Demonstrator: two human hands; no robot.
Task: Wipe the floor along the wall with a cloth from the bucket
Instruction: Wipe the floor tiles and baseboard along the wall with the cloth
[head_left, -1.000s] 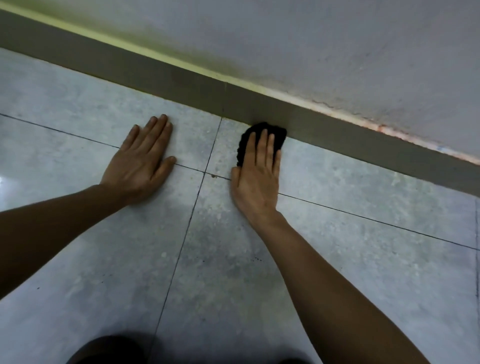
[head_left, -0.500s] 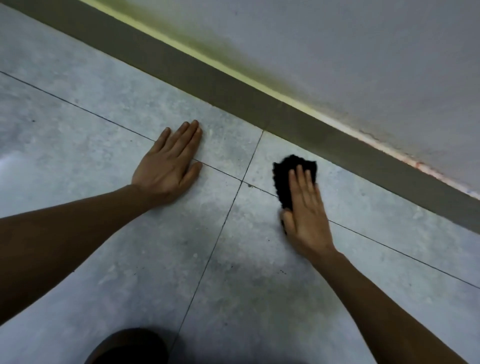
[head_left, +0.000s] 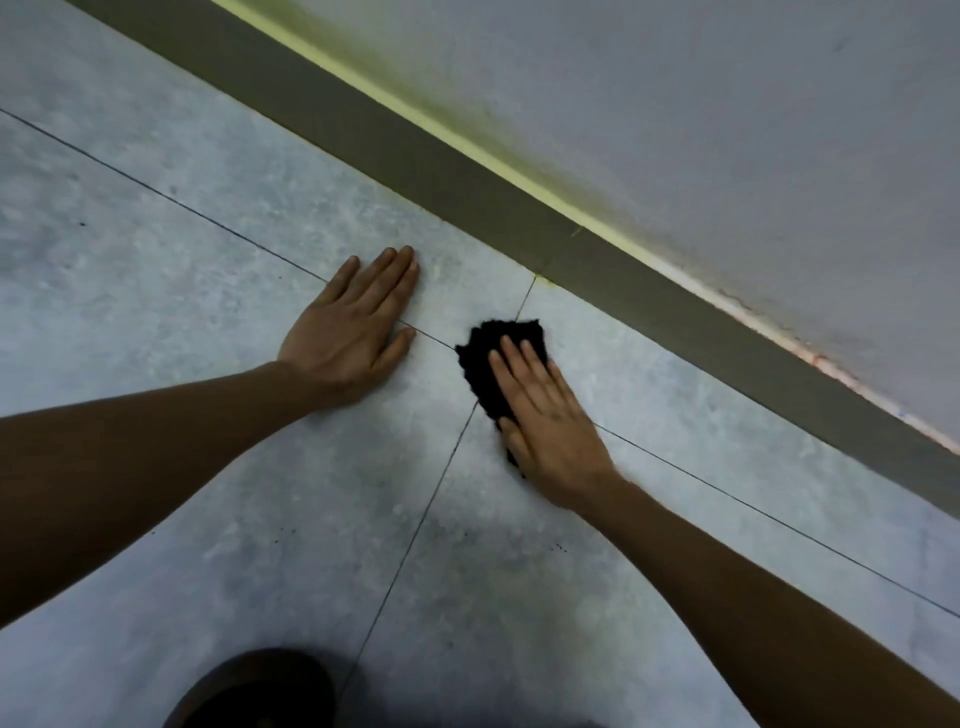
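Two bare forearms and two hands are seen from above, over a floor (head_left: 156, 291) of grey mottled tiles; four tiles meet at one crossing of thin dark grout lines. At left, the left hand (head_left: 349, 332) is laid flat on the floor, palm down, fingers straight and close together, thumb spread to the side; nothing is held by it. Just right of it, one black cloth (head_left: 485, 358) is spread over the grout crossing, near the skirting but not touching it. The cloth is pressed to the floor by the right hand (head_left: 548, 421), whose fingers (head_left: 519, 364) are straight and laid on top, not curled round it; the cloth's far and left edges are left uncovered. Further right and above, one dark skirting strip (head_left: 675, 312) runs diagonally beneath one pale wall (head_left: 727, 130), with a yellowish line along their joint. One dark rounded shape (head_left: 254, 691), not identifiable, is cut off at the lower edge.
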